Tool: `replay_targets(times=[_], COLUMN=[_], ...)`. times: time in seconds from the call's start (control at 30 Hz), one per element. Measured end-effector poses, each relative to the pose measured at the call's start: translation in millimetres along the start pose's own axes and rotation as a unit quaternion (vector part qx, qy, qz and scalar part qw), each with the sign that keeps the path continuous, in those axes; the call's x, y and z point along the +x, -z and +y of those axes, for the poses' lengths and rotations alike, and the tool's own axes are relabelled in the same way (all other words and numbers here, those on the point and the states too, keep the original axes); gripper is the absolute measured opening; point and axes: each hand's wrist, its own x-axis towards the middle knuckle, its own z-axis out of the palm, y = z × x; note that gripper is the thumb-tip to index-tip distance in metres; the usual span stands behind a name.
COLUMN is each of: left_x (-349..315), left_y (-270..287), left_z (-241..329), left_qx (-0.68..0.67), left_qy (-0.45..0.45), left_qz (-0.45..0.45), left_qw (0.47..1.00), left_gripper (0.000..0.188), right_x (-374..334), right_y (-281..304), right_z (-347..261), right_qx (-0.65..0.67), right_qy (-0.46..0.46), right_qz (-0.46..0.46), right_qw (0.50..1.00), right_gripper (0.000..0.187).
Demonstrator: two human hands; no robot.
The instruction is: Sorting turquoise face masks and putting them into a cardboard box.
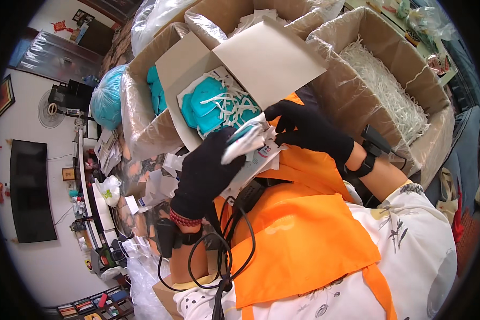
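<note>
Between my black-gloved hands is a folded mask [245, 140], white outside with a strip of teal showing. My left hand [208, 164] is closed around its near left end. The bent fingers of my right hand [306, 127] meet its upper right end; the exact grip is partly hidden. Just beyond, an open white carton [168, 69] with raised flaps holds teal cup-shaped masks [205, 104] with tangled white straps. Under the folded mask, a white printed box [253, 165] rests near my orange apron, partly covered by my left hand.
A plastic-lined cardboard box [432, 136] at right holds white stringy straps [384, 80]. Another lined box [138, 120] at left holds teal masks, beside a blue bag [109, 98]. Black cables [253, 224] loop over my lap. White packaging [160, 186] lies left of my hand.
</note>
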Motion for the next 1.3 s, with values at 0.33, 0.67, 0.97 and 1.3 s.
replay_targets(times=[0.33, 0.67, 0.97, 1.3], left_x=[-1, -12, 64, 78], left_y=[-5, 114, 97, -33], left_z=[1, 12, -51, -104], left_qx=[0.106, -0.06, -0.323, -0.456], left_qy=[-0.051, 0.125, 0.008, 0.027], left_qz=[0.068, 0.189, 0.252, 0.214], left_qw=[0.991, 0.972, 0.912, 0.863], left_gripper=[0.034, 0.032, 0.039, 0.043], right_x=[15, 31, 134, 138], right_y=[-27, 3, 15, -34], right_z=[-3, -3, -78, -4], right_qx=[0.007, 0.18, 0.332, 0.116], right_qy=[0.066, 0.028, 0.165, 0.024], right_qz=[-0.006, -0.001, 0.027, 0.135], right_qw=[0.998, 0.983, 0.928, 0.984], right_gripper=[0.051, 0.055, 0.074, 0.05])
